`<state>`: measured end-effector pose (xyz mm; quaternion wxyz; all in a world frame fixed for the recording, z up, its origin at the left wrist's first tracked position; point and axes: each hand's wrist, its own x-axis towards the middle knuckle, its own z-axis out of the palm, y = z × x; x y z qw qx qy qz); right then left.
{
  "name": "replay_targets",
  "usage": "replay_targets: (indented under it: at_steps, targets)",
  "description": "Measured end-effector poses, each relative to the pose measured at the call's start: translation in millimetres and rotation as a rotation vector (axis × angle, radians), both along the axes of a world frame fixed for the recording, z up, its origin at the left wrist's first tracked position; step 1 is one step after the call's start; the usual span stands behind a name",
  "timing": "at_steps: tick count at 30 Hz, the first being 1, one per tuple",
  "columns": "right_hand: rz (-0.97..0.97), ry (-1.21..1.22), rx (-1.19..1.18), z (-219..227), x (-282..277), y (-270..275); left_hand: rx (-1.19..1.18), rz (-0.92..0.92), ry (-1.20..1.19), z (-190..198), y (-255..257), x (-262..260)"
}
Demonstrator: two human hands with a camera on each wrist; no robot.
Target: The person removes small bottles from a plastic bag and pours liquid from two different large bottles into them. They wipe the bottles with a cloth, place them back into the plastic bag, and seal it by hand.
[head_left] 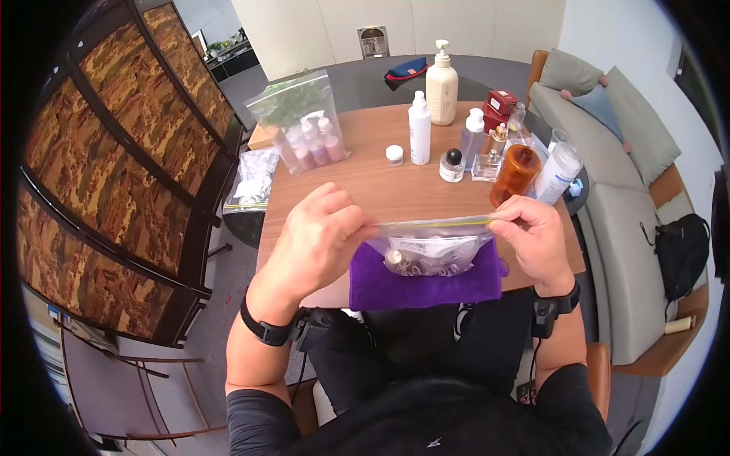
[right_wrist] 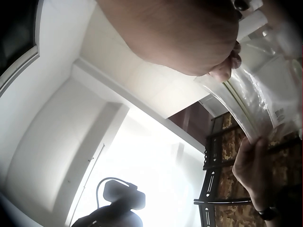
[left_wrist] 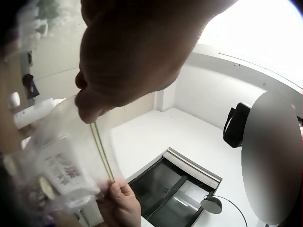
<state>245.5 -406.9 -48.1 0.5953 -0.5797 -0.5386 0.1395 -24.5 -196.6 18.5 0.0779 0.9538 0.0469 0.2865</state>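
Observation:
Both hands hold a clear zip bag [head_left: 431, 254] by its top corners, stretching the yellow-green zip strip level between them. My left hand [head_left: 323, 235] pinches the left corner, and my right hand [head_left: 532, 237] pinches the right one between thumb and fingers. Inside the bag are a white printed packet [left_wrist: 68, 168] and small items, one with a pale round cap. A purple cloth [head_left: 426, 290] lies under the bag at the table's near edge. In the right wrist view the taut zip strip [right_wrist: 241, 100] runs from one hand to the other.
Another zip bag [head_left: 300, 125] with several pump bottles stands at the wooden table's [head_left: 365, 190] back left. Toward the right are an amber bottle [head_left: 515, 176], a clear bottle [head_left: 557, 175], a perfume bottle [head_left: 452, 165] and a white spray bottle [head_left: 419, 129]. A small white jar [head_left: 394, 155] sits mid-table.

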Motion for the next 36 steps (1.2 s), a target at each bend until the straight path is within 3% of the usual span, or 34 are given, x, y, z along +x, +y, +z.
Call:
replay_targets:
  at_steps: [2,8,12,13,15,17,19,21,23,25,27,32,36]
  targets:
    - [0.037,0.125,-0.087,2.7,0.7,-2.7,-0.022,-0.014,-0.070,-5.3,3.7,-2.3]
    - [-0.007,0.053,-0.126,11.5,10.5,-9.7,-0.044,0.025,-0.183,-15.6,13.9,-17.6]
    - [0.109,0.126,-0.285,14.7,19.7,-13.2,-0.027,0.073,-0.269,-24.7,16.6,-24.3]
    - [0.117,0.110,-0.289,20.2,14.6,-13.3,-0.132,0.136,-0.289,-34.2,15.2,-29.2]
    - [-0.002,-0.054,-0.195,33.3,2.6,-15.7,-0.238,0.203,-0.325,-56.3,10.9,-40.2]
    - [-0.041,-0.036,-0.166,36.7,1.1,-13.2,-0.460,0.238,-0.297,-84.9,4.4,-54.3]
    - [-0.093,-0.472,-0.136,55.5,-12.2,-6.7,-0.501,0.284,-0.235,-114.9,2.0,-66.4]
    - [-0.101,-0.574,-0.136,70.1,-31.6,8.4,-0.543,0.330,-0.172,-141.6,1.1,-73.9]
    - [-0.037,-0.902,-0.278,82.1,-42.9,26.0,-0.577,0.391,-0.162,-158.9,2.0,-80.5]
    - [-0.066,-0.884,-0.177,84.9,-50.3,44.7,-0.600,0.408,-0.208,-168.7,2.3,-85.4]
    - [0.000,-0.897,-0.436,95.0,-46.2,57.1,-0.556,0.361,-0.205,-175.6,2.8,-90.5]
    - [-0.044,-0.858,-0.241,114.6,-52.5,86.9,-0.454,0.342,-0.244,-179.9,-4.3,-89.8]
    - [0.021,-0.795,-0.329,144.2,-50.0,127.5,-0.425,0.321,-0.261,-181.0,-5.1,-88.6]
